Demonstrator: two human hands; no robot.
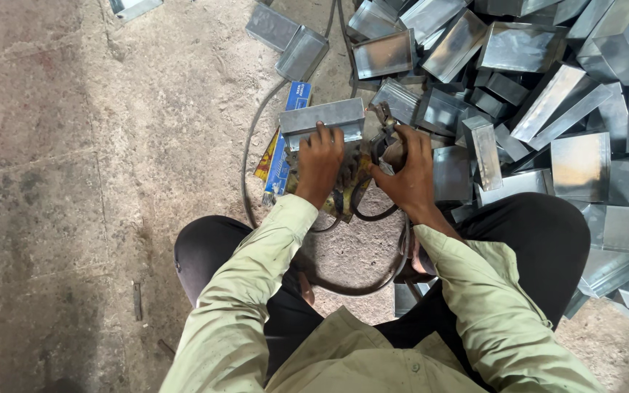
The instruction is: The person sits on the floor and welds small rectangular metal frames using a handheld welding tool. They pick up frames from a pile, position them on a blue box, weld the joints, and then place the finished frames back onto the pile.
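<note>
A: Left hand (319, 161)?

B: Pressed flat on top of a grey sheet-metal box (324, 120), fingers hooked over its near edge — pinning it down so it stays put on the concrete floor (96, 182), just in front of the knees.

A: Right hand (409, 171)?

B: Grip is clenched on an electrode holder (385, 124), tip right at the box's right end. Black cable (256, 131) loops from it along the floor and back under the wrists.

A: Surroundings?

B: Big pile of similar metal boxes (518, 80) to the right and far — within arm's reach. Blue-and-yellow packet (282, 156) lies under the box's left side.
</note>
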